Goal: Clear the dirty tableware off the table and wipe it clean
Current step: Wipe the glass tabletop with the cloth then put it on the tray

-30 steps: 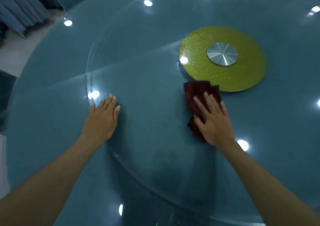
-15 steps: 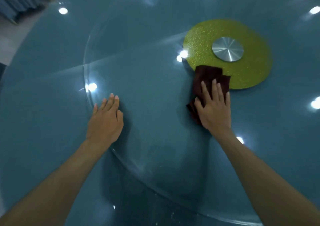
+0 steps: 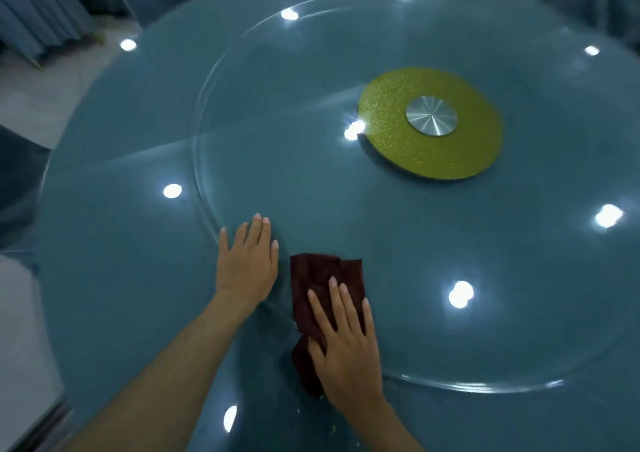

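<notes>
Your right hand (image 3: 346, 351) lies flat with straight fingers, pressing the dark red cloth (image 3: 322, 278) down across the near rim of the glass turntable (image 3: 201, 161). The cloth's upper part is on the glass, and its lower end is on the blue surface (image 3: 104, 244) outside that rim. Your left hand (image 3: 247, 264) rests open, palm down, on the turntable's near-left edge, just beside the cloth. A glittery green disc (image 3: 391, 154) with a metal hub (image 3: 431, 115) marks the turntable's centre.

no readable text, labels or signs
</notes>
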Demonstrator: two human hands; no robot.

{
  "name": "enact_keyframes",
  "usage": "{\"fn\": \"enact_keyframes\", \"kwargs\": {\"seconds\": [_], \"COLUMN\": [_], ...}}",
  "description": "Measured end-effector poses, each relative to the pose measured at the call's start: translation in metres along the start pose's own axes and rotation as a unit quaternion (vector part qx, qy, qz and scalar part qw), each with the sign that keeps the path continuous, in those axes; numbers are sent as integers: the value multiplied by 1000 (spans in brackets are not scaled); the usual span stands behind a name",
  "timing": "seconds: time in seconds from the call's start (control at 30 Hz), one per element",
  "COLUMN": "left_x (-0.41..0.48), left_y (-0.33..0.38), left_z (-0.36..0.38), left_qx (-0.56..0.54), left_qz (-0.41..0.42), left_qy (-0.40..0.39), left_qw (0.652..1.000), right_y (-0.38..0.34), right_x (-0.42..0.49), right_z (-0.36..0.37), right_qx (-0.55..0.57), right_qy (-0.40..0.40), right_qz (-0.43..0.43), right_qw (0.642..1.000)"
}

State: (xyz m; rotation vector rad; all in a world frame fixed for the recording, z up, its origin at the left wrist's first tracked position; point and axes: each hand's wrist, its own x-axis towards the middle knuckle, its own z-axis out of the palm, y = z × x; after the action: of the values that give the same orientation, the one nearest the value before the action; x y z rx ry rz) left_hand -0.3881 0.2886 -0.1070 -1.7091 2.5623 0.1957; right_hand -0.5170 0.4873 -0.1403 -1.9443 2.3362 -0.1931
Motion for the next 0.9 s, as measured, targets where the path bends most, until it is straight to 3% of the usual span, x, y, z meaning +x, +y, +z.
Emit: {"fn": "enact_keyframes", "kwargs": {"seconds": [0.1,0.33,0.57,0.8,0.9], "left_x": [10,72,53,28,25], "left_y": [5,4,26,43,40], "left_z": [-15,-14,-1,16,11], "left_qx": [5,-89,-179,-154,-129], "left_qz": [47,15,-26,7,42], "left_qy": [41,5,91,99,111], "left_qw": [998,996,979,983,985], "right_y": [20,96,148,168,152], "right_x": [4,88,159,193,181], "right_z": [-5,-18,-17,-19,-22], "right_qx": [5,-21,-25,-29,-22], "right_qy": [6,38,89,89,63], "right_qz": [7,88,149,149,102], "right_qw": [1000,995,984,984,993]}}
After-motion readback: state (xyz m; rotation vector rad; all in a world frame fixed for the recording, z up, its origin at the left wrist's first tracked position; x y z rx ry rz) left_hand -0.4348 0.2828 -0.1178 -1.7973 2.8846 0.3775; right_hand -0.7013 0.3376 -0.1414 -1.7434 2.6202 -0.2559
